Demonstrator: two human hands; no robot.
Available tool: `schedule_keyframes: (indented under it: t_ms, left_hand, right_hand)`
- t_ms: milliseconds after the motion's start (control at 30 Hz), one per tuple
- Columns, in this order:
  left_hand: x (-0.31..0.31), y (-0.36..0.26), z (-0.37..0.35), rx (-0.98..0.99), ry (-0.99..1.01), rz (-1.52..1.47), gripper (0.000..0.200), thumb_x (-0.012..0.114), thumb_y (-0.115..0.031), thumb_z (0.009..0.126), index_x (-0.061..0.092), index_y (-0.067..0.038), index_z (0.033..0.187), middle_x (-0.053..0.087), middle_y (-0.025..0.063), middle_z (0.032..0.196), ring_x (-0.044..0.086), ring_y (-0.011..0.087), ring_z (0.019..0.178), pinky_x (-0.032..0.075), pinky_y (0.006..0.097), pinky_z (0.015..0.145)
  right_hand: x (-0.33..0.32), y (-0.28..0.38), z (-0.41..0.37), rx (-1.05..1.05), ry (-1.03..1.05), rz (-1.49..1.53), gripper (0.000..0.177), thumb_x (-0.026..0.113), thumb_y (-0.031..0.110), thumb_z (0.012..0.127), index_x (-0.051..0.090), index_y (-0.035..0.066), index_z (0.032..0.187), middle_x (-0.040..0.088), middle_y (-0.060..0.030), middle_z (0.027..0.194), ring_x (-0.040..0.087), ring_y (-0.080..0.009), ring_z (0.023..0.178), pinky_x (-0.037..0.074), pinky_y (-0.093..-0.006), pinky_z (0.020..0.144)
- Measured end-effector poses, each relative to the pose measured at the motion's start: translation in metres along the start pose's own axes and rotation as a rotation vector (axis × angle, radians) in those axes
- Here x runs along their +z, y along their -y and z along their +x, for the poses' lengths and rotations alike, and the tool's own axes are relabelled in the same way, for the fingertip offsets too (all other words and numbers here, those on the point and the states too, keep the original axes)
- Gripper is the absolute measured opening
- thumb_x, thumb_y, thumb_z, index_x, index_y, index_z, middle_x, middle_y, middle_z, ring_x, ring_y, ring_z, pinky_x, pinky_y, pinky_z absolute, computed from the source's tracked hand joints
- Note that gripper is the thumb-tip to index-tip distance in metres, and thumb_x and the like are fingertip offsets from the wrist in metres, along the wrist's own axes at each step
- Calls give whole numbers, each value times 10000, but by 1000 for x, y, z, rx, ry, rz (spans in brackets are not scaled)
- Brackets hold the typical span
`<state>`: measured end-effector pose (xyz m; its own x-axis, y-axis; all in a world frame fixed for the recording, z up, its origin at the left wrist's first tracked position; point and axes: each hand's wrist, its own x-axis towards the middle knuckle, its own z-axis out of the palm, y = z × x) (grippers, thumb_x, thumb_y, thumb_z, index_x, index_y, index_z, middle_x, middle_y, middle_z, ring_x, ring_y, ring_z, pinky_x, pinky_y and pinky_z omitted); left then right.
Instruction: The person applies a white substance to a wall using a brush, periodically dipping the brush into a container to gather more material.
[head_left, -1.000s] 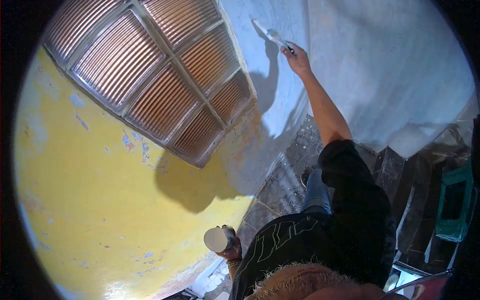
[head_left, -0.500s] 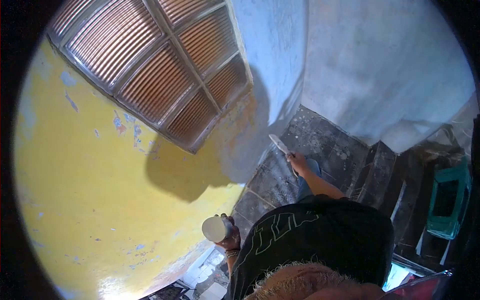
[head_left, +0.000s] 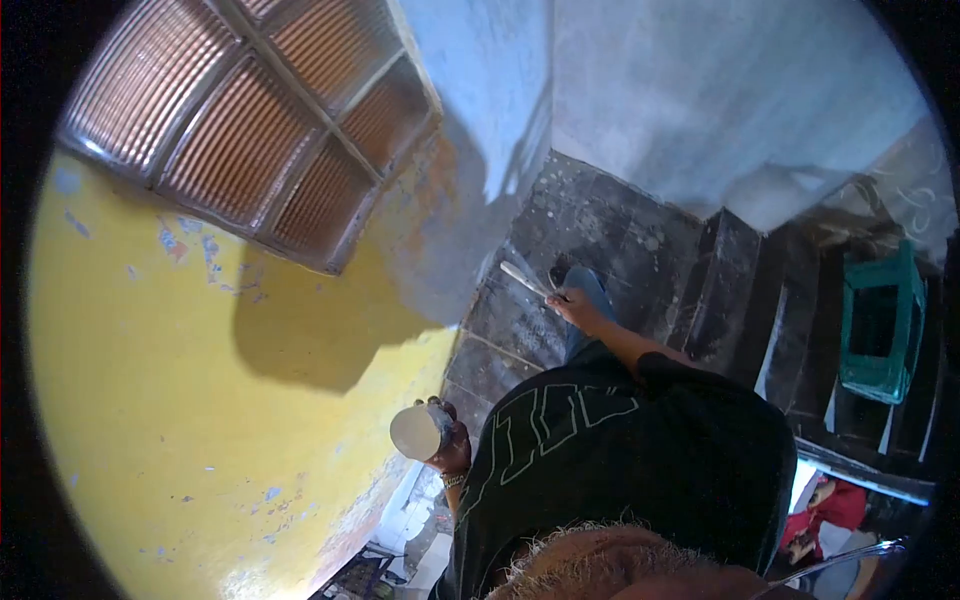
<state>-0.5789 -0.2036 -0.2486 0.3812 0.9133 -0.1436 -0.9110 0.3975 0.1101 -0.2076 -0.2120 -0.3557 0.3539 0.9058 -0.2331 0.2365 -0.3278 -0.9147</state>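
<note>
- Whitish-grey coating covers the rough plaster wall (head_left: 720,90) from 12 to 2 o'clock; it looks finished there.
- The flaking yellow wall (head_left: 200,400) at 8 o'clock looks uncoated, apart from a grey patch beside the ribbed glass-block window (head_left: 230,130).
- The left hand (head_left: 455,450), at 6 o'clock, is wrapped around one round white cup (head_left: 415,433).
- The right hand (head_left: 578,310), at centre, is closed on one pale flat-bladed tool (head_left: 525,279), held low over the dark tiled floor (head_left: 620,230).
- Counted: two hands, one cup, one tool, one window, one green plastic crate (head_left: 880,320) at 3 o'clock.
</note>
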Motion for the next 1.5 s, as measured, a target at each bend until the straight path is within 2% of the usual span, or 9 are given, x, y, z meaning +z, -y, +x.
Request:
schedule_keyframes:
  t_ms: [467, 600, 1067, 1100, 1267, 1333, 1367, 1467, 1500]
  left_hand:
    - [-2, 21, 27, -188, -23, 8, 547, 543, -337, 842, 337, -112, 1295, 415, 155, 1241, 452, 321, 1101, 536, 431, 734]
    - [-6, 42, 37, -171, -17, 27, 529, 529, -330, 855, 339, -117, 1301, 403, 160, 1258, 450, 338, 1102, 530, 427, 723]
    - [-69, 189, 106, 119, -67, -48, 561, 437, -413, 883, 294, -131, 1347, 387, 167, 1293, 448, 340, 1081, 507, 445, 740]
    - [-106, 198, 105, 220, -189, -30, 654, 454, -497, 850, 326, -85, 1342, 458, 114, 1267, 447, 264, 1153, 392, 438, 945]
    - [-195, 269, 105, 312, -437, 4, 779, 409, -632, 800, 351, -59, 1324, 463, 163, 1245, 455, 325, 1142, 392, 479, 938]
    - [-178, 276, 121, 367, -274, -480, 758, 421, -612, 805, 361, -58, 1318, 440, 184, 1260, 446, 340, 1147, 389, 488, 937]
    - [-179, 277, 125, 351, -145, -1216, 737, 413, -611, 809, 379, -67, 1305, 446, 164, 1261, 459, 341, 1133, 399, 501, 917]
    - [-241, 298, 123, 352, 34, -971, 710, 396, -614, 816, 399, -85, 1290, 462, 142, 1256, 466, 320, 1131, 396, 489, 925]
    - [-253, 298, 117, 341, -149, -763, 689, 410, -605, 817, 412, -95, 1281, 468, 123, 1257, 460, 302, 1141, 390, 481, 934]
  right_hand:
    - [-38, 13, -72, 124, -106, 155, 252, 629, 287, 807, 613, 38, 843, 515, -6, 657, 457, -86, 612, 353, -283, 546]
    - [-55, 3, -49, 153, -49, -13, 269, 632, 313, 803, 614, 49, 850, 517, -3, 671, 456, -89, 603, 348, -288, 536]
    - [-148, -23, 131, 20, 548, -322, 413, 606, 443, 789, 598, 34, 845, 497, -52, 626, 473, -148, 561, 362, -344, 521]
    - [-148, -28, 145, -54, 578, -344, 431, 606, 452, 787, 601, 25, 848, 492, -52, 622, 472, -146, 561, 366, -343, 523]
    - [-144, -75, 205, -8, 777, -526, 471, 609, 476, 779, 610, 17, 883, 534, -77, 664, 514, -174, 599, 392, -343, 551]
    - [-136, -90, 218, 48, 783, -506, 481, 611, 481, 775, 611, 17, 898, 548, -89, 681, 531, -189, 615, 399, -346, 559]
    - [-133, -99, 222, 47, 798, -536, 485, 609, 488, 775, 615, 23, 915, 566, -106, 707, 546, -198, 639, 409, -354, 577]
    - [-127, -118, 226, -98, 719, -508, 516, 604, 516, 767, 621, 30, 940, 602, -149, 770, 570, -221, 707, 422, -382, 621]
    - [-125, -103, 237, 122, 824, -713, 524, 611, 521, 762, 624, 36, 957, 615, -165, 815, 575, -240, 762, 429, -396, 667]
